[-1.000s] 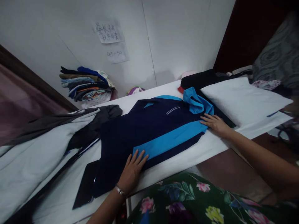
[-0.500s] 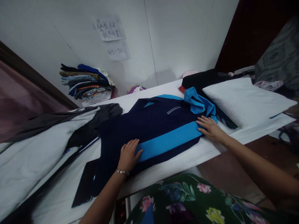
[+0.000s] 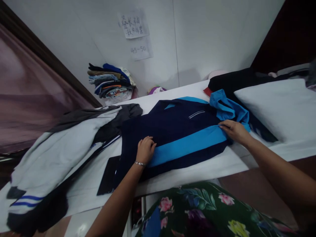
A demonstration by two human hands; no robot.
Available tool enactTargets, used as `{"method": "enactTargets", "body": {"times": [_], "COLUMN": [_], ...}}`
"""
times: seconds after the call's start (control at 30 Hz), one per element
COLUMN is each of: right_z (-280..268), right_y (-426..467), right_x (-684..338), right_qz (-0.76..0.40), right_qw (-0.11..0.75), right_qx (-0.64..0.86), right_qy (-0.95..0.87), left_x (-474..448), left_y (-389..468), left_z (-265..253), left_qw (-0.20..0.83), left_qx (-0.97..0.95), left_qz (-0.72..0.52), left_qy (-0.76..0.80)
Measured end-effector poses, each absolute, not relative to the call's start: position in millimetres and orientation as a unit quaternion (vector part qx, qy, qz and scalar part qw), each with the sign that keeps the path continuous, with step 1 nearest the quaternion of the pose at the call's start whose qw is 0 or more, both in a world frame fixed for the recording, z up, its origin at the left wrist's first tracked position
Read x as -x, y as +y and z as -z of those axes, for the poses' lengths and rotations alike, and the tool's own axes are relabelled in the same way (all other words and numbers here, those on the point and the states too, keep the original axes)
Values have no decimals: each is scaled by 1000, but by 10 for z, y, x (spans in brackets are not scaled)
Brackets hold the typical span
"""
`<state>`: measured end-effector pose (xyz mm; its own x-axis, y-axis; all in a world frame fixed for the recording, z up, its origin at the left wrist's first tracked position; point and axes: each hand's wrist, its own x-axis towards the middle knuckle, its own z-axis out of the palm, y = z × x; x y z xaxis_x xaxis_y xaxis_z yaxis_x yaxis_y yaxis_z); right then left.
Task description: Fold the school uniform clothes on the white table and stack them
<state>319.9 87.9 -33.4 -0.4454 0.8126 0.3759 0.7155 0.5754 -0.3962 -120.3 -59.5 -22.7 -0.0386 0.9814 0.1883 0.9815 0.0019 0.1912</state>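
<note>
A navy long-sleeved top [image 3: 168, 123] with light blue panels lies across the white-covered table. One light blue strip [image 3: 187, 146] runs lengthwise along its near side, and bunched light blue cloth [image 3: 223, 105] sits at its right end. My left hand [image 3: 146, 150], with a bracelet at the wrist, is at the strip's left end, its fingers curled together on the cloth. At the other end, my right hand [image 3: 235, 131] pinches the strip's upper edge between thumb and fingers. A dark glossy flat object [image 3: 107, 177] lies partly under the top's left side.
A grey and white garment [image 3: 66, 148] spreads over the table's left part. Against the wall stands a stack of folded clothes [image 3: 112, 82]. White cloth [image 3: 278, 108] and black cloth [image 3: 229, 82] lie at the right. Handwritten papers [image 3: 134, 24] hang on the wall.
Both hands have gone from lying flat with fingers spread to closing on the cloth. The view has shifted left, showing more of the grey and white garment.
</note>
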Motion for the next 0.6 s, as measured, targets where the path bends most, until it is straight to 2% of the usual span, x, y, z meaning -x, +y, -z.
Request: {"method": "enactTargets", "body": {"times": [0.23,0.43,0.6], "right_z": [450,317,525], "right_y": [895,881,993], "right_x": [-3219,-3125,-3011], "right_qz": [-120,-91,-44], "right_qw": [212,273,229], "right_qx": [427,463,422], "right_qy": [-871,-838,-876], "left_x": [1364,1540,1563], "left_y": [-581,-497,-401], "left_z": [160,-142,68], "left_qw": [23,56,-5], "left_qx": [666,667,662], "left_qz": [73,148,40], "left_qy": [-742,-728,-749]}}
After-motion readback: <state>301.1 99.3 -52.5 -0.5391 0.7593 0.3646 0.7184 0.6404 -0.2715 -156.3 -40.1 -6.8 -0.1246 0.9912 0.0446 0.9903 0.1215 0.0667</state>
